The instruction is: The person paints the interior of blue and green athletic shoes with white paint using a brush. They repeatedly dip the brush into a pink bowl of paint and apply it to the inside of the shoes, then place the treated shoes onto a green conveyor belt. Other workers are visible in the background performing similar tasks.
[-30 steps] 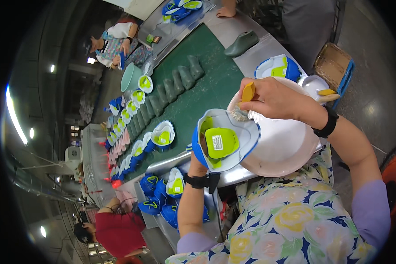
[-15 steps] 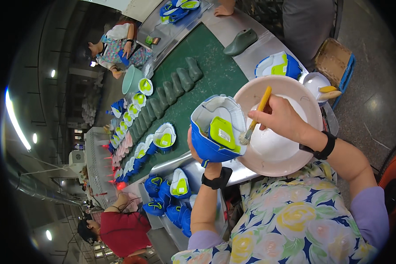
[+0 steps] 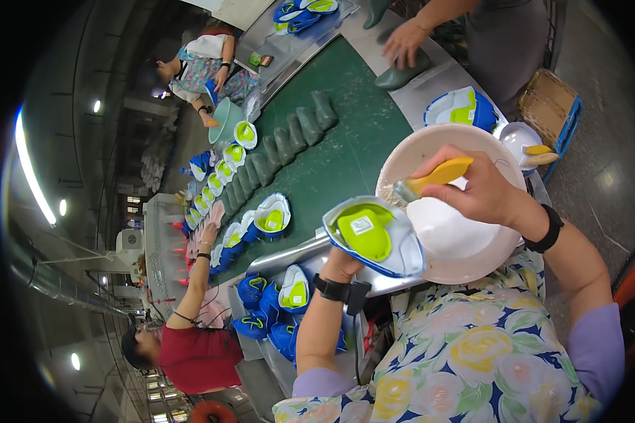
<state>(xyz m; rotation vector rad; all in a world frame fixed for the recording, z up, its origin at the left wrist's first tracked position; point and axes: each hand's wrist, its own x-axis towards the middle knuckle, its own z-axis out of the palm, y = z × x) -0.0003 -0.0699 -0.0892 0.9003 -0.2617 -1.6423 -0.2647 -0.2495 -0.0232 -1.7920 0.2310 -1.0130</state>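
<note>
My left hand (image 3: 342, 265) is closed around a blue shoe upper (image 3: 405, 244) from below. Its white lining faces up, and a lime-green tongue (image 3: 367, 234) with a small white label shows inside. Between the fingers and thumb of my right hand (image 3: 481, 192) is a brush (image 3: 441, 176) with a yellow handle. Its pale bristles point left, over the near-left part of a pale pink basin (image 3: 502, 148) that contains white liquid. The brush is apart from the upper, which sits just in front of the basin's left rim.
A green conveyor belt (image 3: 346, 134) bears dark green shoe lasts (image 3: 283, 144) and rows of uppers. More blue uppers (image 3: 268, 303) fill a metal tray at lower left. Beyond the basin, a co-worker's hand (image 3: 404, 44) touches a last (image 3: 403, 73). A person in red (image 3: 201, 352) reaches toward the belt.
The brush has left the upper's lining and moved over the basin. My left hand has tilted the upper and brought it slightly nearer. Two co-workers' hands have reached to the last and the belt.
</note>
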